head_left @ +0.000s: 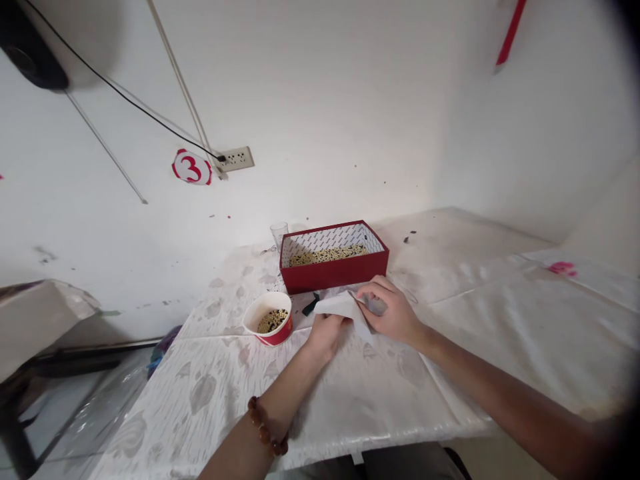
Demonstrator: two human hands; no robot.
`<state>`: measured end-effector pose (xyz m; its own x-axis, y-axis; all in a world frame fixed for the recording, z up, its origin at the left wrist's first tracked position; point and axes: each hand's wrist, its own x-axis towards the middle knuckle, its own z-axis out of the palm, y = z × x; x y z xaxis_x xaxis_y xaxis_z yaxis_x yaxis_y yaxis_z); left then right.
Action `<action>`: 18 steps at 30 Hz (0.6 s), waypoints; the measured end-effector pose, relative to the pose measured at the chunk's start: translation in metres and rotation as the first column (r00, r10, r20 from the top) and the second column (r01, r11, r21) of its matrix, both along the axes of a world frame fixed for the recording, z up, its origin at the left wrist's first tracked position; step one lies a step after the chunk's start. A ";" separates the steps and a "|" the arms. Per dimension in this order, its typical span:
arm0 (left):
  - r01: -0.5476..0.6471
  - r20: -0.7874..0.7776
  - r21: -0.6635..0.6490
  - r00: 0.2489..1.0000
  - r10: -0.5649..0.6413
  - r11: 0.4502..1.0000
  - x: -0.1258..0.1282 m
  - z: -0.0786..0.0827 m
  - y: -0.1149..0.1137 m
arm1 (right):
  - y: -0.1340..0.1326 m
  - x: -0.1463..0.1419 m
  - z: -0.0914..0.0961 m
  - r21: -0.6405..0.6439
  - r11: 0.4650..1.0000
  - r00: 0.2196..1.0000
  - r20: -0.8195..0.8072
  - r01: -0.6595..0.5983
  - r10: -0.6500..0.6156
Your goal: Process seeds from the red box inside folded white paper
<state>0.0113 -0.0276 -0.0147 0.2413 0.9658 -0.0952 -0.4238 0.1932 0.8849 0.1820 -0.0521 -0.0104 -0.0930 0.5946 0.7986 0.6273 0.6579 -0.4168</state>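
Note:
Both my hands hold a folded white sheet of paper [345, 308] over the table. My left hand [325, 337] grips its lower left edge with curled fingers. My right hand [393, 310] pinches its right side, fingers closed on it. Just behind the paper stands a red box [334, 272] with a patterned white lining and a layer of mixed beans inside. To the left of my left hand sits a red and white paper bowl [269, 318] holding dark and light beans. A small dark scrap [311, 305] lies between the box and the paper.
A white tablecloth with a leaf pattern [210, 393] covers the table, which meets the wall behind. A clear glass cup [279, 234] stands behind the box. A wall socket [236, 159] and a red number 3 sign [191, 167] are on the wall. A chair [40, 333] stands at left.

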 end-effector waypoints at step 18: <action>0.014 -0.055 0.008 0.998 -0.013 1.000 -0.003 0.002 -0.001 | -0.002 -0.002 -0.001 0.057 0.998 0.999 0.050 0.019 -0.022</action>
